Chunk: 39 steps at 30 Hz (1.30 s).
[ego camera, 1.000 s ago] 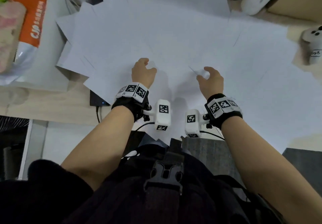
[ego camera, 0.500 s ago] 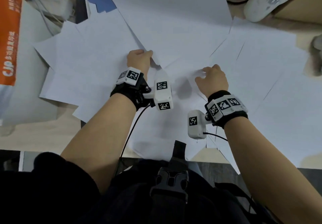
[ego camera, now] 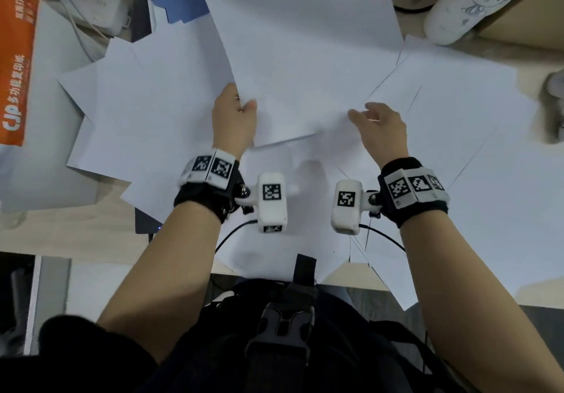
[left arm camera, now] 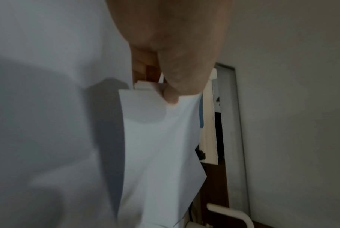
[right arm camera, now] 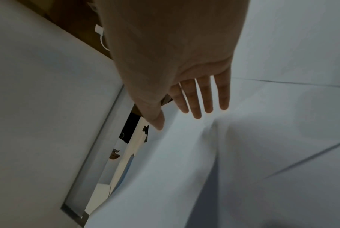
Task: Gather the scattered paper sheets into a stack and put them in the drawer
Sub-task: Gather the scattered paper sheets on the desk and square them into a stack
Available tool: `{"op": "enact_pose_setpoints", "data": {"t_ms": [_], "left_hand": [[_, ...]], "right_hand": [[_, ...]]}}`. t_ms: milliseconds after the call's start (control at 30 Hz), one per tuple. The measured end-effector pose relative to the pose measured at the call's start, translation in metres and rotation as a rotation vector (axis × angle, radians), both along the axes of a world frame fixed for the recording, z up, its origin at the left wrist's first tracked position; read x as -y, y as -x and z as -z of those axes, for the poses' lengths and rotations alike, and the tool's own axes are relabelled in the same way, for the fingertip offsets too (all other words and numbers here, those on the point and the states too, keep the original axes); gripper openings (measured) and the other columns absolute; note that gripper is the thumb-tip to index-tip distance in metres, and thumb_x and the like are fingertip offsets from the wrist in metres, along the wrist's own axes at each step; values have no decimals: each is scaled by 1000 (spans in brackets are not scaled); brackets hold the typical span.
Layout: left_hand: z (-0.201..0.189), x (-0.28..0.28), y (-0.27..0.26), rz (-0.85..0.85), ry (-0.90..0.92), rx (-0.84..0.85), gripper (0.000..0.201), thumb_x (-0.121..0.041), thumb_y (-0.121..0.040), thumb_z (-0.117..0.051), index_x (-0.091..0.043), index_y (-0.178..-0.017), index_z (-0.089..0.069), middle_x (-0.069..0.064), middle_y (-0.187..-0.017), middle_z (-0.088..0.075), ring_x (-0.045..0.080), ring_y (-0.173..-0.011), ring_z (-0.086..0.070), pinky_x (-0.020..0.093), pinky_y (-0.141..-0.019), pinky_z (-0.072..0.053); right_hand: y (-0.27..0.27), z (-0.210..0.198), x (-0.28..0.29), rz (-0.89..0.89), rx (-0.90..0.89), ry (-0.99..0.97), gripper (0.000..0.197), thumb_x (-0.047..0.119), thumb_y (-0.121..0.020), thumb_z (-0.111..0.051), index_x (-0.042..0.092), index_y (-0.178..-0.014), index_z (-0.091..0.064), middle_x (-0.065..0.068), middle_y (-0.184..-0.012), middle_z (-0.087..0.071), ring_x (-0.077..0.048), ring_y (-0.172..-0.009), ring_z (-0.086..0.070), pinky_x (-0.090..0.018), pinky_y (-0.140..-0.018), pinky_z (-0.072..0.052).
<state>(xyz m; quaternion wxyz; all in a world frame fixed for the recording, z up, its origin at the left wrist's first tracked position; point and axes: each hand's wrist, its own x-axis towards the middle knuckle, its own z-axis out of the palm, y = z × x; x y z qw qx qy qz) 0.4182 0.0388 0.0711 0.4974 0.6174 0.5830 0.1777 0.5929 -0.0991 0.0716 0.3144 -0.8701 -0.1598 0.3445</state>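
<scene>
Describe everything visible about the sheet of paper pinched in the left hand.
The sheet is plain white paper, blank on the side that shows, large and rectangular. The left hand pinches its near left edge between thumb and fingers; the left wrist view shows it bending slightly at the grip. It lies tilted across the other scattered sheets, on top of them. The right hand hovers open near its near right corner.

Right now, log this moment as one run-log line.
stage: gathering | left hand: pinches top sheet edge | right hand: open, fingers straight over scattered sheets | stack: not formed | drawer: not seen
</scene>
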Motion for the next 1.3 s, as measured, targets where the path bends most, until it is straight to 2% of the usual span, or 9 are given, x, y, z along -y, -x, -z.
{"op": "enact_pose_setpoints", "data": {"t_ms": [100, 167, 300, 467, 733, 967, 1033, 1133, 1300], "left_hand": [[-11, 24, 23, 63, 162, 58, 16, -3, -92, -47, -18, -86, -49, -2, -81, -57, 5, -70, -55, 16, -64, -46], [-10, 35, 33, 85, 263, 37, 14, -5, -93, -47, -14, -102, -53, 2, -98, -60, 14, -85, -57, 22, -74, -47], [-7, 50, 44, 127, 346, -40, 38, -3, -93, -46, -14, -129, -44, 1, -114, -55, 15, -91, -56, 19, -66, -47], [-10, 60, 57, 173, 445, -17, 51, -1, -93, -46, -24, -138, -37, 5, -123, -58, 21, -98, -61, 40, -79, -53], [-30, 63, 66, 210, 637, 507, 46, 5, -94, -42, -20, -132, -45, 8, -102, -67, 15, -88, -68, 27, -84, -55], [-57, 66, 31, 405, 740, 745, 50, 5, -85, -44, -23, -126, -46, 0, -87, -73, 11, -79, -69, 25, -80, -56], [-63, 68, 22, 434, 751, 756, 52, 9, -88, -40, -20, -131, -40, -1, -78, -73, 9, -71, -69, 22, -72, -56], [-61, 66, 14, 435, 766, 743, 53, 8, -86, -43, -20, -131, -42, 1, -79, -72, 11, -72, -68, 23, -70, -55], [-40, 66, 14, 527, 481, 284, 48, 9, -93, -36, -15, -134, -43, -7, -60, -54, 3, -51, -51, 17, -58, -42]], "right_hand": [[9, -1, 5, 35, -112, -47, 59, 37, -89, -60, 11, -139, -42, -3, -137, -51, -18, -122, -50, -24, -93, -39], [16, 2, 8, 28, -187, -37, 66, 38, -87, -63, 9, -141, -38, -4, -140, -47, -21, -126, -48, -33, -105, -40], [28, 8, 16, 3, -198, -12, 72, 34, -85, -67, 8, -143, -34, -8, -144, -41, -21, -130, -43, -33, -107, -37], [33, 14, 30, -1, -129, 56, 76, 36, -83, -67, 7, -143, -32, -11, -147, -33, -29, -135, -33, -42, -109, -34], [46, 9, 44, 237, -314, -57, 57, 31, -84, -68, 7, -129, -43, -4, -118, -54, -25, -109, -58, -39, -92, -52], [60, -15, 58, 239, -732, -187, 52, 59, -83, -58, 13, -105, -61, 0, -91, -63, -17, -80, -62, -28, -71, -53], [61, -20, 65, 316, -790, -263, 53, 58, -76, -68, 12, -102, -66, -3, -94, -64, -21, -84, -62, -34, -81, -52], [56, -29, 78, 601, -765, -401, 82, 35, -66, -84, 8, -133, -46, -8, -113, -63, -27, -96, -66, -39, -82, -55], [43, -35, 108, 634, -393, -417, 25, 8, -79, -70, 8, -100, -56, -6, -91, -63, -23, -77, -62, -38, -73, -54]]}}
